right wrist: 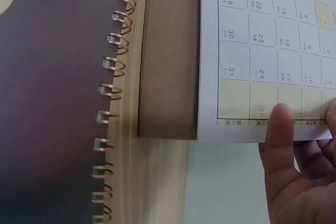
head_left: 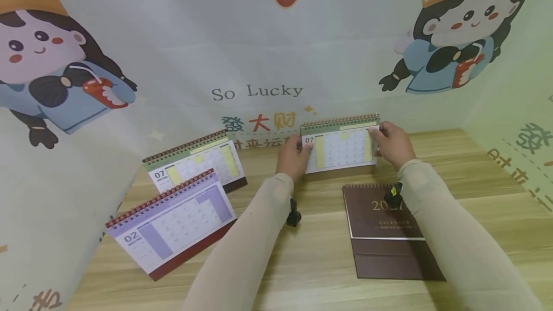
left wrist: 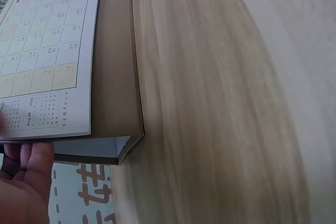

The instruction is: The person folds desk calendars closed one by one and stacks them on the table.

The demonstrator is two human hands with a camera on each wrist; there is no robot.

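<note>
Toward the back of the table, both hands hold a desk calendar (head_left: pixel 341 148) with a green top band and a page marked 07. My left hand (head_left: pixel 294 157) grips its left edge, thumb in front; in the left wrist view that hand's fingers (left wrist: pixel 37 163) lie behind the page. My right hand (head_left: pixel 394 144) pinches the opposite edge. Seen from the right wrist, a finger of the right hand (right wrist: pixel 299 182) lies over the yellow column. The calendar's brown base (left wrist: pixel 113 56) is folded into a stand, its lower edge at or just above the table.
A dark brown 2027 calendar (head_left: pixel 382 220) lies under the right forearm, its coil (right wrist: pixel 110 87) close to the held calendar. On the left stand a purple 02 calendar (head_left: pixel 186 224) and, behind it, a green 07 calendar (head_left: pixel 203 162). A printed cloth (head_left: pixel 259 52) hangs behind the wooden table (head_left: pixel 302 263).
</note>
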